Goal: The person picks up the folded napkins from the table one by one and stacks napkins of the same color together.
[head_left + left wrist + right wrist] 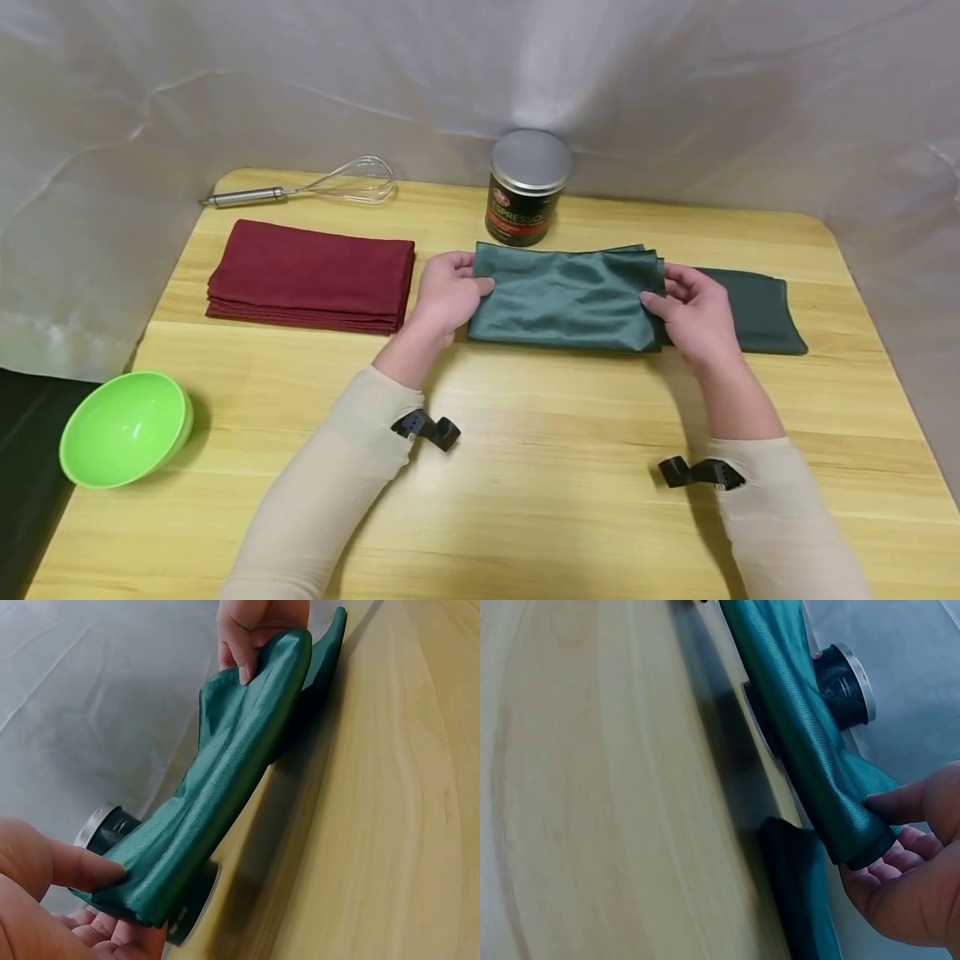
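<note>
A folded, shiny green cloth (566,300) is held above the table between both hands. The left hand (447,298) pinches its left end, thumb on top and fingers beneath. At the right end, the right hand (703,321) grips it the same way. In the left wrist view the green cloth (217,780) stretches from one hand to the other, with its shadow on the wood below. More dark green folded cloth (765,312) lies on the table, partly behind the right hand; it also shows low in the right wrist view. Whether the two pieces join is hidden.
A black espresso can (528,187) with a grey lid stands just behind the held cloth. To the left lies a folded dark red cloth (311,275), with a wire whisk (300,190) behind it. A green bowl (127,429) sits at the table's left edge. Grey sheeting (360,75) borders the wooden table.
</note>
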A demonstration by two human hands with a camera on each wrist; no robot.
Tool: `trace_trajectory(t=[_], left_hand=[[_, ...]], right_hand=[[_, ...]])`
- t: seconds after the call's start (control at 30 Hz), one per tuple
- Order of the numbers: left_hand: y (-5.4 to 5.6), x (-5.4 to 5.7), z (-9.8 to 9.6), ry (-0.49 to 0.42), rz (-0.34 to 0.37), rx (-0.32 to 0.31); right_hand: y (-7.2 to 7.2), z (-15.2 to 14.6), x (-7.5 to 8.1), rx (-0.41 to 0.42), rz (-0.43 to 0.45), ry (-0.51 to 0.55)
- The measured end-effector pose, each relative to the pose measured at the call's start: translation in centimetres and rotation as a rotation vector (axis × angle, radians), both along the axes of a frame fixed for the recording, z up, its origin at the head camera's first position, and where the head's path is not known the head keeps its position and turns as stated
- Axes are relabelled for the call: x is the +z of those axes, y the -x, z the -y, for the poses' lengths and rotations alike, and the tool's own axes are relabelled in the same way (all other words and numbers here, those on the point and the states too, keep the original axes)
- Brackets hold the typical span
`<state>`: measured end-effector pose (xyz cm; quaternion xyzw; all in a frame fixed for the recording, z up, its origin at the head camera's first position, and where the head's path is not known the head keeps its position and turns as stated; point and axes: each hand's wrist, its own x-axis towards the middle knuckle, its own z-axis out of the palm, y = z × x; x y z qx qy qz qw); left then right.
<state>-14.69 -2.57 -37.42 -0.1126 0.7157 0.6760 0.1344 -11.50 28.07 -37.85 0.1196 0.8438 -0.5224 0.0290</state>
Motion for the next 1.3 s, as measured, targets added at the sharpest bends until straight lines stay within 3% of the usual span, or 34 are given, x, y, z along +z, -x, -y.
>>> trace_trajectory(t=[0.47,0.93,1.3], left_hand=[[0.3,0.4,-3.8,-0.039,-0.033,-0.079],[0.6,0.4,-7.6,-0.057,-0.053,-0.124],[0.8,-0.1,-10.8,-0.152,-0.024,-0.162]], right_hand=[[-0.8,-3.8,0.4,-0.077,-0.023,-0.023],[-1.3,-8.3,0.5,-0.167,-0.113,0.403],[-1.6,-11.3,0.6,-0.171,-0.108,0.516]])
